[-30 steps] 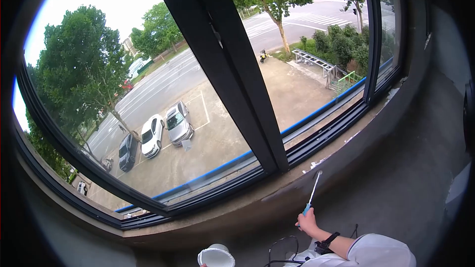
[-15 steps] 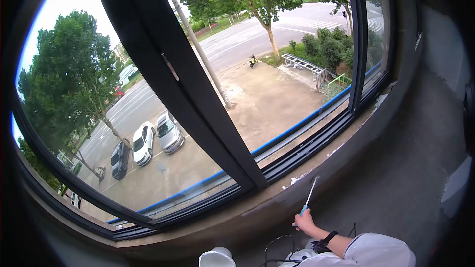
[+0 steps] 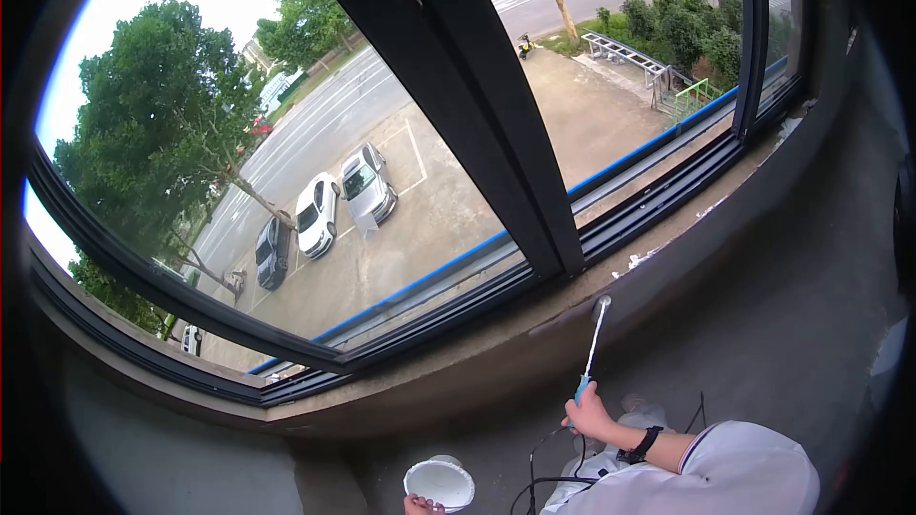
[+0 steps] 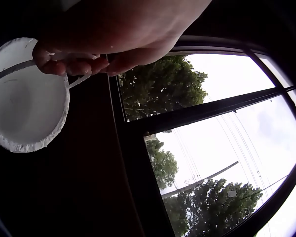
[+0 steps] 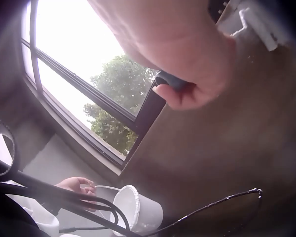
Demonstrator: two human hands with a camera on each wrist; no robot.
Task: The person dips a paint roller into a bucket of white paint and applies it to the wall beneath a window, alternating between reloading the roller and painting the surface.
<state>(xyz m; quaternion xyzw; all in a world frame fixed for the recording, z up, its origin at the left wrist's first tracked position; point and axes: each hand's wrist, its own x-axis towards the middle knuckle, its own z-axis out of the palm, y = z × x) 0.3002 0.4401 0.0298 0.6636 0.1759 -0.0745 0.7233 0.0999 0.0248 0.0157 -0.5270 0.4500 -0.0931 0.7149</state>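
My right hand [image 3: 589,412] grips the blue handle of a small paint roller [image 3: 596,343]. Its white-coated rod slants up to the wall, where the head meets the grey surface just below the window sill. In the right wrist view the white roller head [image 5: 261,28] and its bent wire frame show beyond the hand. Low in the head view my left hand [image 3: 420,505] is at the edge of a white bucket [image 3: 441,483]. From the left wrist, curled fingers hold the bucket's handle [image 4: 81,79]; white paint coats the rim and inside.
The dark-framed window [image 3: 496,114] spans the wall above the sill [image 3: 458,362], which carries white smears [image 3: 641,259]. A black cable [image 5: 212,210] loops between my hands near my white clothing [image 3: 725,477]. Parked cars and trees show outside.
The head view swung one way and back. The roller head has shifted a little along the wall, farther below the white smears. The left hand at the bucket has come more into view.
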